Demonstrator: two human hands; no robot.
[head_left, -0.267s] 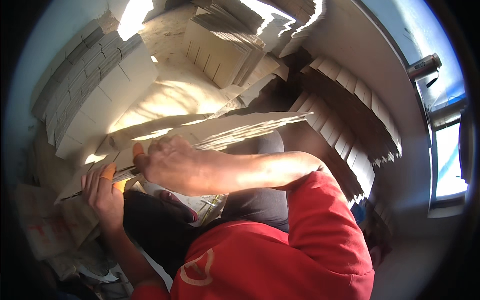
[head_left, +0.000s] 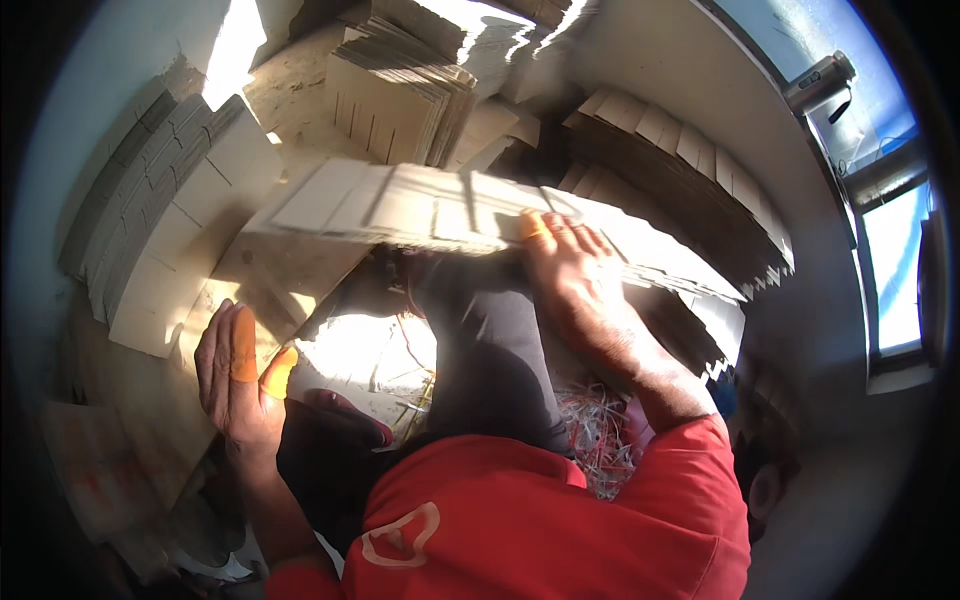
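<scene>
A stack of long slotted cardboard strips (head_left: 400, 205) is held crosswise over my knees, its left end blurred by motion. My right hand (head_left: 580, 285) grips its near edge towards the right, with fingers and an orange finger cover showing on top. What lies beneath that hand is hidden. Lower left, my left hand (head_left: 240, 385) is raised and empty, its fingers upright and the thumb apart. Orange covers sit on its thumb and one finger. A cardboard panel (head_left: 285, 265) leans just beyond it, below the strips' left end.
Stacked cardboard sheets stand at the left (head_left: 190, 220) and at the far middle (head_left: 390, 105). More cardboard stacks (head_left: 690, 170) lie at the right beside a wall. Shredded scraps (head_left: 600, 430) lie on the floor by my right leg. A window (head_left: 895, 290) is at the far right.
My right hand has moved from beside the left hand out to the right with the cardboard strips, which have turned to show their slotted face. My left hand has let go of the cardboard.
</scene>
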